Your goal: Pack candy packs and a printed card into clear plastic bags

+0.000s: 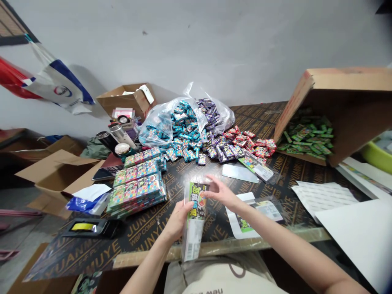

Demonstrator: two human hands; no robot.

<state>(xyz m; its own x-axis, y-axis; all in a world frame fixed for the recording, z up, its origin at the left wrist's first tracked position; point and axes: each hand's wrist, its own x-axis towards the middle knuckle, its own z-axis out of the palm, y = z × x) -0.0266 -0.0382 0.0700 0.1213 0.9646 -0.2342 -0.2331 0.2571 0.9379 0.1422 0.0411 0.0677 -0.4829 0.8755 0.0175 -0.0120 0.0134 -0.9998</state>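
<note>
My left hand (177,220) grips the lower part of a clear plastic packet (196,212) with a green printed card inside, held upright over the table's near edge. My right hand (219,192) pinches the packet's top edge. Just right of my hands lie more flat clear packets (263,208) on the dark printed table (147,232). Stacks of finished colourful packs (137,183) sit to the left of my hands.
A heap of small blue, purple and red candy boxes (208,143) spills from a clear bag (159,122). A tipped cardboard box (333,110) holds green boxes. A tape dispenser (88,226), white sheets (324,196), open cartons (58,171) and bottles (118,136) surround them.
</note>
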